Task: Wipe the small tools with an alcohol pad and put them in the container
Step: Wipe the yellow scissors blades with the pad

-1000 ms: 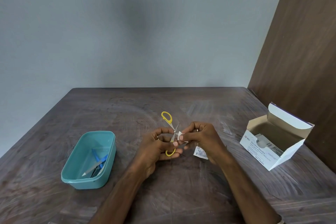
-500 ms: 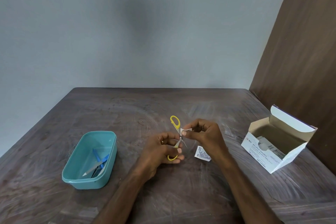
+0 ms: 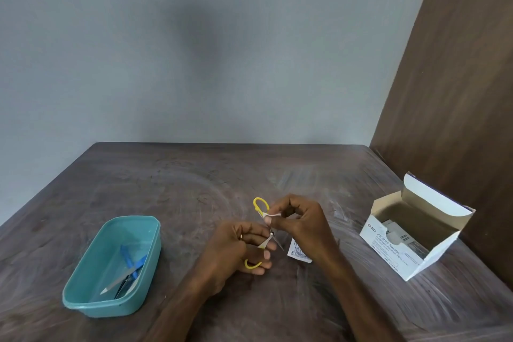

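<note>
Small yellow-handled scissors [image 3: 260, 206] stand spread open above the middle of the table. My left hand [image 3: 236, 250] grips them by the lower yellow loop and the pivot. My right hand [image 3: 298, 221] pinches a white alcohol pad [image 3: 273, 214] against the arm just below the upper yellow loop. A teal container [image 3: 151, 233] sits on the left with blue-handled tools [image 3: 130, 266] and a metal blade lying inside.
A torn white pad wrapper [image 3: 297, 254] lies on the dark wooden table [image 3: 180, 183] under my right wrist. An open white box of alcohol swabs [image 3: 399, 253] stands at the right, close to a brown wall panel. A grey wall is behind.
My right hand has slid the pad up along the scissors toward the upper yellow loop. My left hand has shifted its hold lower on the scissors.
</note>
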Demonstrator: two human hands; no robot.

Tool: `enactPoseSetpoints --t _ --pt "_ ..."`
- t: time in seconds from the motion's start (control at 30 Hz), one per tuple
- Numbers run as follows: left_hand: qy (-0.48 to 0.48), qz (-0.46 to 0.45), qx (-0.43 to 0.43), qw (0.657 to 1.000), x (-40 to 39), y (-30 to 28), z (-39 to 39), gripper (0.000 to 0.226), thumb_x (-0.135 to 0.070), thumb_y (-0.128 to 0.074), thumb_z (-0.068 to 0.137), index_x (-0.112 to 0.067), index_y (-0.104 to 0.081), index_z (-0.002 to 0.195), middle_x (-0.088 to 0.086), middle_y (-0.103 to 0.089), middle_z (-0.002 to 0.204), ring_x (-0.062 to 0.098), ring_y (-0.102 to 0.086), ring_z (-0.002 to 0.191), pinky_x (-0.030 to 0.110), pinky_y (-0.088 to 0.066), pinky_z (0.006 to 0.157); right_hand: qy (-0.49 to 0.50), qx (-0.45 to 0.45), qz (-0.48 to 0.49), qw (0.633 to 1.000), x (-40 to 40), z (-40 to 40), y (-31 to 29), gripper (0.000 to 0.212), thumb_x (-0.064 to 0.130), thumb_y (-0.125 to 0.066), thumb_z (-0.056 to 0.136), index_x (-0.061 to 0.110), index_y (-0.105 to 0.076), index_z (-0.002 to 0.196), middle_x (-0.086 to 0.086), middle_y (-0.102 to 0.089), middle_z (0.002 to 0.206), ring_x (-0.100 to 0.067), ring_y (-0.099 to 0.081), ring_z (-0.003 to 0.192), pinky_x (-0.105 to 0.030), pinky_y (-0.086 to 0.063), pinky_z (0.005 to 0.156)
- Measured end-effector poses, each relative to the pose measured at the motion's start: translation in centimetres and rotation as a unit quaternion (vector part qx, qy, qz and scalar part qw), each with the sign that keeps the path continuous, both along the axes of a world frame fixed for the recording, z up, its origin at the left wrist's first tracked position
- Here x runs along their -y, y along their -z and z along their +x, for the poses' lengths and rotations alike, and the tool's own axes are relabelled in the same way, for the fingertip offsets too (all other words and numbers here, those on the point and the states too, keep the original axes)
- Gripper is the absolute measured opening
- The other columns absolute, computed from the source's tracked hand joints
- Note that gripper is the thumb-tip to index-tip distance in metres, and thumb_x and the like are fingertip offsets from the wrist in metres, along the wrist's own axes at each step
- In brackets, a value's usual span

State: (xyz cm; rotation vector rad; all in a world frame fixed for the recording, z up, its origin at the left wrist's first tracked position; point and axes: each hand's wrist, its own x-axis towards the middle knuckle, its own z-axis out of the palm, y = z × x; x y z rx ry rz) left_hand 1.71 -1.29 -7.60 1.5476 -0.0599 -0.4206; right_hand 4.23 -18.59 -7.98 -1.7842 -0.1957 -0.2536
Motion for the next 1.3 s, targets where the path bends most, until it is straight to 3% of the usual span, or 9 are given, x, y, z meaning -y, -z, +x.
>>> enactPoseSetpoints --t 0.23,0.43,0.6,0.77,0.87,0.97,1.1,1.3 --pt "0.010 0.020 -0.004 1.000 0.2 0.2 0.1 0.028 0.017 -0.067 0.075 -0.002 -0.072 0.094 0.018 -0.076 0.091 0.034 -0.071 0.070 0.038 -0.060 0.064 -0.024 0.020 -0.033 0.999 0.0 0.0 0.1 0.022 0.007 -0.084 0.070 0.025 -0.072 0.066 0.013 -0.075 0.103 -0.010 -0.070 0.091 -0.027 -0.050 0.080" --pt "0.018 0.035 -0.007 0.999 0.3 0.0 0.0 0.030 0.017 -0.067 0.076 -0.003 -0.071 0.099 0.015 -0.077 0.090 0.030 -0.072 0.069 0.035 -0.061 0.062 0.012 0.036 0.006 0.999 -0.3 0.0 0.3 0.013 0.008 -0.084 0.073 0.017 -0.075 0.076 0.005 -0.076 0.092 -0.017 -0.071 0.087 -0.045 -0.058 0.080" --pt "0.017 0.047 -0.001 0.999 0.1 -0.1 0.1 0.030 0.017 -0.066 0.076 0.001 -0.072 0.100 0.015 -0.076 0.084 0.029 -0.071 0.068 0.034 -0.060 0.060 0.042 0.040 0.008 0.998 -0.2 0.0 0.2 0.013 0.013 -0.084 0.074 0.020 -0.073 0.075 0.006 -0.075 0.088 -0.021 -0.070 0.078 -0.045 -0.059 0.072" --pt "0.014 0.049 0.001 0.999 0.0 -0.1 0.2 0.029 0.017 -0.066 0.075 0.000 -0.072 0.098 0.016 -0.076 0.085 0.029 -0.071 0.068 0.033 -0.060 0.061 0.029 0.014 0.013 0.999 0.0 0.1 0.1 0.014 0.010 -0.085 0.071 0.016 -0.073 0.074 0.003 -0.075 0.086 -0.026 -0.070 0.081 -0.048 -0.059 0.076" --pt "0.018 0.051 0.003 0.999 -0.1 -0.1 0.2 0.029 0.017 -0.066 0.075 0.000 -0.073 0.097 0.016 -0.076 0.084 0.028 -0.071 0.068 0.033 -0.060 0.062 0.058 0.023 0.020 0.998 0.0 0.0 -0.1 0.015 0.016 -0.085 0.073 0.019 -0.070 0.071 -0.005 -0.073 0.075 -0.035 -0.067 0.071 -0.043 -0.057 0.066" --pt "0.027 0.055 0.002 0.998 -0.1 -0.1 0.2 0.029 0.017 -0.065 0.075 0.000 -0.072 0.097 0.014 -0.076 0.081 0.027 -0.070 0.068 0.032 -0.059 0.061 0.086 0.033 0.041 0.995 0.0 -0.1 -0.3 0.016 0.020 -0.082 0.077 0.017 -0.068 0.073 -0.006 -0.072 0.070 -0.026 -0.066 0.062 -0.035 -0.051 0.057" --pt "0.035 0.055 0.002 0.998 -0.2 -0.2 0.2 0.029 0.016 -0.065 0.075 -0.002 -0.073 0.097 0.016 -0.076 0.085 0.026 -0.070 0.069 0.032 -0.058 0.061 0.076 0.012 0.087 0.993 0.0 -0.3 -0.8 0.014 0.012 -0.077 0.082 0.007 -0.065 0.080 -0.007 -0.075 0.072 -0.017 -0.063 0.054 -0.029 -0.048 0.052" --pt "0.015 0.044 -0.002 0.999 -0.6 -0.3 0.3 0.029 0.017 -0.065 0.074 -0.001 -0.074 0.096 0.018 -0.075 0.087 0.031 -0.070 0.070 0.034 -0.060 0.062 0.041 -0.027 0.135 0.990 0.1 -0.3 -1.1 0.015 0.004 -0.077 0.080 -0.001 -0.062 0.078 -0.016 -0.075 0.073 -0.023 -0.068 0.058 -0.031 -0.052 0.053"
